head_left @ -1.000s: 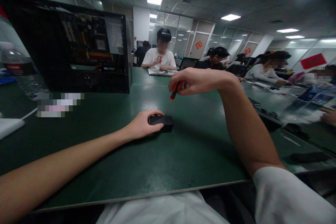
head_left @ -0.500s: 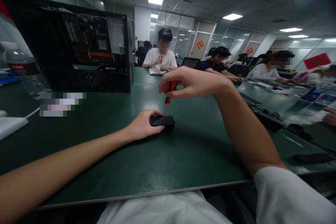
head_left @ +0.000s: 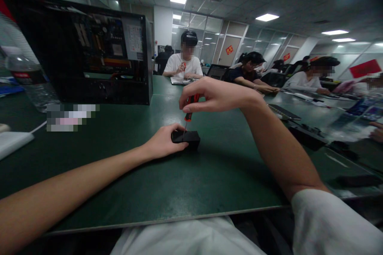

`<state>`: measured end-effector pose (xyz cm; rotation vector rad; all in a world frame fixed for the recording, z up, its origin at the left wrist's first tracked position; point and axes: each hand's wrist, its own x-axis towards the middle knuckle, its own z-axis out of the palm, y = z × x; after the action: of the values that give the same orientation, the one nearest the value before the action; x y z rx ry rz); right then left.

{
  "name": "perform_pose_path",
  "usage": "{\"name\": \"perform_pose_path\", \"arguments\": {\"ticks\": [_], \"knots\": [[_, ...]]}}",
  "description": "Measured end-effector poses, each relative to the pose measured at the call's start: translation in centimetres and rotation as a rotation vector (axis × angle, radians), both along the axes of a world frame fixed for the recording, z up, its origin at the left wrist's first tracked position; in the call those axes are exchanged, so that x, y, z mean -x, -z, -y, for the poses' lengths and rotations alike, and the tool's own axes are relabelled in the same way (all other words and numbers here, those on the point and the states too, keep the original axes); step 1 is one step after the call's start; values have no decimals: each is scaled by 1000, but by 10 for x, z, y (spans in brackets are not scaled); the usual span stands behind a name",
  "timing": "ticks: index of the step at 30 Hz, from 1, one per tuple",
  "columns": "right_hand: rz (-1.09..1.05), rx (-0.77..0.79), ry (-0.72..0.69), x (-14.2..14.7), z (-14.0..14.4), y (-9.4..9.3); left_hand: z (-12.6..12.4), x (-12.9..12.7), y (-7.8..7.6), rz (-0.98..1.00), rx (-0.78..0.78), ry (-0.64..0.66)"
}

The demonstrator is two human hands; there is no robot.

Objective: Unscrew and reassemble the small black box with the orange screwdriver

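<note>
My left hand (head_left: 164, 142) grips the left end of a small black box-like device (head_left: 193, 140) on the green table, thumb on the near side and fingers on the far side. Above it, my right hand (head_left: 206, 95) is closed round the handle of a red and black screwdriver (head_left: 188, 116). The shaft points down, tilted slightly, and its tip meets the top of the black device near my left fingers. Whether a screw sits under the tip is too small to tell.
An opened black computer case (head_left: 149, 63) stands on the table (head_left: 143, 191) at the left, beside a plastic bottle (head_left: 28, 77). A white object (head_left: 14, 143) lies at the left edge. Dark equipment (head_left: 308, 135) rests to the right. Across the table sits a person (head_left: 194, 65) in white.
My right hand has dropped slightly and shifted a little left, bringing the screwdriver's tip nearer my left hand along the device's top. My left hand keeps its grip.
</note>
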<state>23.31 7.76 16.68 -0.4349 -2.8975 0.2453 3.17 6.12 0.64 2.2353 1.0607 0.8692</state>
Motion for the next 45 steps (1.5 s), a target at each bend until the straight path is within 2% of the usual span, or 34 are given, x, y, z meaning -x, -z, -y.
{"name": "perform_pose_path", "arguments": {"ticks": [5,8,12,17,19,24,26,29,31,37,42,45], "knots": [[2,-25,-53,-3,6,-2,0,-1,0,-9,-1,-6],[19,-100,-18,-3,8,-2,0,0,0,6,-10,6],[27,-128,39,-1,9,0,3,2,-1,127,-149,61],[27,-148,-39,-1,15,0,3,2,-3,187,-224,144],[9,-187,15,0,19,0,2,2,-4,188,-219,138],[-3,-329,261,1,21,0,1,1,-4,173,-212,133],[3,-306,219,1,21,0,1,0,-4,182,-213,132],[7,-215,37,0,21,-2,2,0,-3,187,-218,120],[12,-187,-10,-1,21,-3,2,0,-3,182,-222,120],[65,-224,188,-8,23,-5,1,0,-1,159,-240,129],[287,-113,254,-20,26,-6,4,-2,-3,117,-279,127],[414,-28,277,-18,28,-2,6,-6,-3,58,-312,106]]}}
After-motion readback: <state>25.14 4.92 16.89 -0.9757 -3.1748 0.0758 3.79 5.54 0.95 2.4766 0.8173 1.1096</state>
